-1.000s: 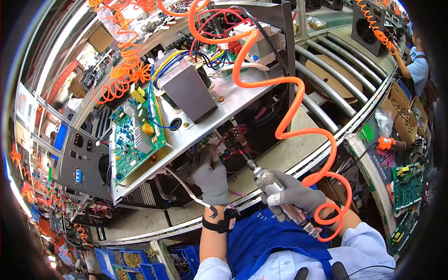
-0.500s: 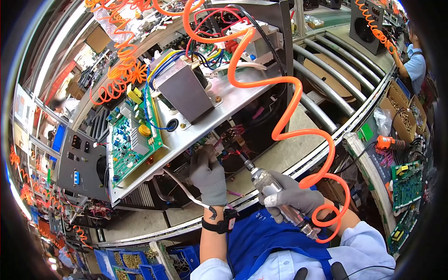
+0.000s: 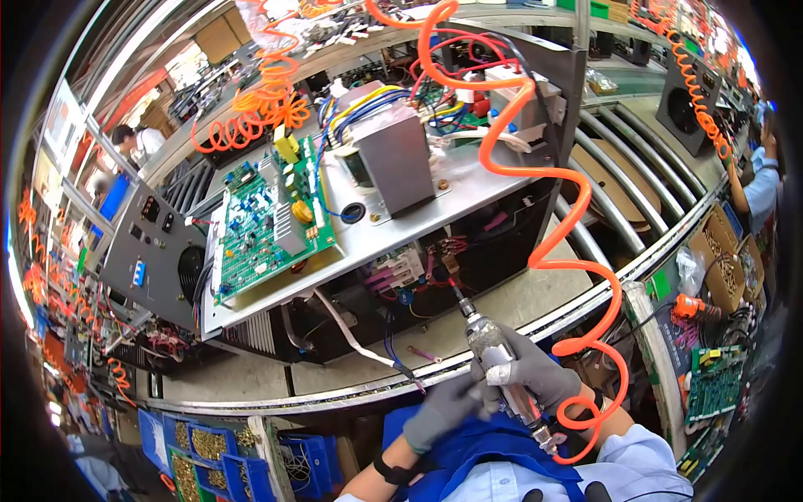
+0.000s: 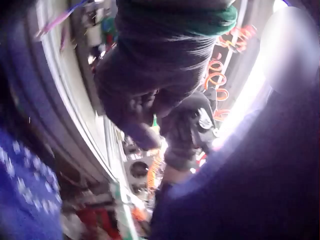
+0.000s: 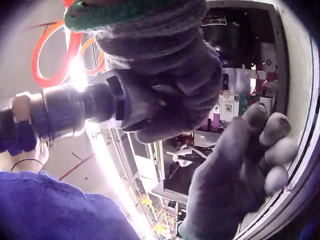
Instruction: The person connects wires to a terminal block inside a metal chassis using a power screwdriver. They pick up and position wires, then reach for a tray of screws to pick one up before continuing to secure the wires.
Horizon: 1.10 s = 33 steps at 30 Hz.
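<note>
My gloved right hand (image 3: 539,372) grips an air screwdriver (image 3: 493,343), its bit pointing into the open lower part of a black metal cabinet (image 3: 502,230). An orange coiled hose (image 3: 577,268) runs from the tool's rear end. In the right wrist view the tool's metal body (image 5: 60,112) extends out of the grey glove. My gloved left hand (image 3: 439,414), blurred, is beside the screwdriver in front of my apron. Its fingers look loosely bent in the right wrist view, with nothing visible in them (image 5: 220,185). Terminals and coloured wires (image 3: 406,268) show inside the cabinet.
A metal plate above the opening carries a green circuit board (image 3: 268,226) and a large transformer (image 3: 389,159). A white cable (image 3: 343,330) hangs in front. Blue bins of screws (image 3: 209,443) stand at lower left. Rollers (image 3: 627,192) and a box of screws (image 3: 719,259) lie right.
My left hand has pulled back from inside the cabinet toward my body, beside the right hand. The head view has shifted, so the cabinet appears further right. The right hand keeps its grip on the screwdriver.
</note>
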Available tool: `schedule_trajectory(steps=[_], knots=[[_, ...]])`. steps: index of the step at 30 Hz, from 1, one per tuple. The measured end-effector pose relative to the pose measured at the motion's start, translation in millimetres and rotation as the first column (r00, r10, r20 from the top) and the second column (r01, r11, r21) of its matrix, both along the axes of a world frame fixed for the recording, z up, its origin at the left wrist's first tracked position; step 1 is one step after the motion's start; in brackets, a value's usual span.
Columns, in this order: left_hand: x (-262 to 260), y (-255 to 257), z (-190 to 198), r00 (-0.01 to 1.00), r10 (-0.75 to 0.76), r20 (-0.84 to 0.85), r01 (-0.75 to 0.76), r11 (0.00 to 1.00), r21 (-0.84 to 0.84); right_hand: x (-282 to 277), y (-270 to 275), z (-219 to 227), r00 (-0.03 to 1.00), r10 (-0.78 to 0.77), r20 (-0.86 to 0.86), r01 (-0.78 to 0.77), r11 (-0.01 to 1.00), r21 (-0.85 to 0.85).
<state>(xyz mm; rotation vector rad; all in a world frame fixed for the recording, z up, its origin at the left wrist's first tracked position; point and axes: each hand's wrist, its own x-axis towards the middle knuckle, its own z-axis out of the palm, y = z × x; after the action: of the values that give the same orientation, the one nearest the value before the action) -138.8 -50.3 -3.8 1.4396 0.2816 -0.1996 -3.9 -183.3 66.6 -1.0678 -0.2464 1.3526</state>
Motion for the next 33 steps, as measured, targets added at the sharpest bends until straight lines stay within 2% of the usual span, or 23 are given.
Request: schedule_trajectory(steps=[1, 2, 3, 5, 6, 7, 9, 10, 12, 13, 14, 15, 17, 18, 21, 22, 25, 26, 27, 28, 29, 31, 33], knots=[[-2.6, -13.9, 15.1, 0.994, -0.071, -0.088, 0.058, 0.988, -0.142, -1.6, 1.0, -0.4, 1.000, -0.005, 0.023, 0.005, 1.000, 0.011], [-10.1, -30.6, 4.9, 0.993, 0.058, 0.106, -0.018, 0.939, -0.343, -2.1, 1.1, -5.8, 0.999, -0.010, 0.035, 0.010, 1.000, 0.010], [-11.9, -40.1, -0.8, 0.992, 0.070, 0.105, -0.029, 0.937, -0.349, -2.7, 0.7, -5.8, 0.999, 0.001, 0.035, -0.001, 1.000, 0.004], [-7.4, -50.7, -8.1, 0.958, 0.282, -0.050, -0.260, 0.782, -0.567, 0.5, 1.8, -2.2, 0.998, 0.006, 0.065, -0.008, 0.999, 0.034], [-5.2, -56.0, -2.2, 0.935, 0.348, -0.067, -0.337, 0.814, -0.473, -1.1, 2.0, 9.1, 0.999, 0.030, 0.042, -0.029, 1.000, -0.010], [-4.6, -55.7, -4.8, 0.936, 0.346, -0.066, -0.335, 0.814, -0.474, -0.6, 1.2, 12.6, 0.999, 0.028, 0.044, -0.027, 1.000, -0.011], [-4.0, -52.2, -18.3, 0.968, 0.195, 0.155, -0.076, 0.825, -0.561, 1.2, 0.1, 15.3, 1.000, 0.029, 0.011, -0.029, 0.999, 0.031], [-3.4, -55.4, -31.0, 0.968, 0.197, 0.154, -0.079, 0.826, -0.558, 1.5, 0.3, 14.2, 0.999, 0.031, 0.009, -0.031, 0.999, 0.035], [-0.9, -69.0, -56.0, 0.966, 0.237, 0.105, -0.071, 0.632, -0.771, 2.4, -0.2, 11.6, 0.999, 0.032, 0.008, -0.032, 0.997, 0.069], [-0.3, -66.5, -52.3, 0.966, 0.236, 0.105, -0.070, 0.631, -0.773, 2.7, 0.3, 11.7, 0.999, 0.031, 0.009, -0.031, 0.997, 0.067], [-0.5, -62.3, -46.3, 0.988, 0.151, 0.038, -0.103, 0.816, -0.568, 2.8, 0.8, 11.9, 0.998, 0.030, 0.053, -0.032, 0.999, 0.035], [-0.1, -58.0, -40.3, 0.996, 0.080, 0.033, -0.063, 0.932, -0.357, 2.9, 1.5, 12.2, 0.995, 0.032, 0.096, -0.032, 0.999, 0.003], [0.9, -49.4, -27.9, 0.997, -0.076, -0.031, 0.079, 0.990, 0.118, 1.6, 2.7, 12.2, 0.991, 0.032, 0.132, -0.028, 0.999, -0.027], [2.7, -47.1, -36.3, 0.999, -0.049, 0.010, 0.049, 0.930, -0.363, 1.1, 3.9, 13.1, 0.990, 0.042, 0.133, -0.034, 0.998, -0.059], [-1.0, -62.3, -51.7, 0.990, 0.133, -0.047, -0.131, 0.738, -0.662, -1.1, 6.2, 15.4, 0.988, 0.047, 0.145, -0.038, 0.997, -0.063], [1.8, -66.4, -20.5, 0.982, 0.170, -0.082, -0.188, 0.908, -0.374, -0.7, 6.0, 16.1, 0.993, 0.030, 0.117, -0.027, 0.999, -0.027], [8.9, -37.1, -13.5, 0.984, 0.129, 0.123, -0.137, 0.988, 0.066, 0.9, 3.0, 20.2, 0.998, -0.004, 0.067, 0.001, 0.999, 0.038], [22.7, -7.3, -10.7, 0.988, -0.154, -0.002, 0.153, 0.983, -0.102, 0.2, 1.5, 22.0, 0.997, -0.008, 0.080, 0.007, 1.000, 0.005], [33.2, 11.2, -12.7, 0.895, -0.440, -0.071, 0.403, 0.868, -0.291, 0.5, 1.5, 23.3, 0.995, -0.011, 0.095, 0.014, 1.000, -0.025], [40.3, 12.3, -21.6, 0.998, -0.035, -0.060, 0.045, 0.984, 0.175, 3.6, 1.0, 24.8, 0.985, -0.017, 0.170, 0.025, 0.999, -0.046], [46.8, 11.1, -27.8, 0.934, 0.330, 0.136, -0.347, 0.751, 0.561, 4.5, -0.2, 24.3, 0.985, -0.017, 0.175, 0.025, 0.999, -0.046], [74.6, 30.3, -13.3, 0.698, 0.637, 0.327, -0.709, 0.552, 0.438, 6.9, -0.1, 17.4, 0.991, -0.025, 0.130, 0.025, 1.000, 0.002], [103.7, 45.1, -21.1, 0.535, 0.659, 0.529, -0.843, 0.375, 0.385, 10.1, -3.0, 3.4, 0.997, 0.007, 0.079, -0.014, 0.996, 0.090]])
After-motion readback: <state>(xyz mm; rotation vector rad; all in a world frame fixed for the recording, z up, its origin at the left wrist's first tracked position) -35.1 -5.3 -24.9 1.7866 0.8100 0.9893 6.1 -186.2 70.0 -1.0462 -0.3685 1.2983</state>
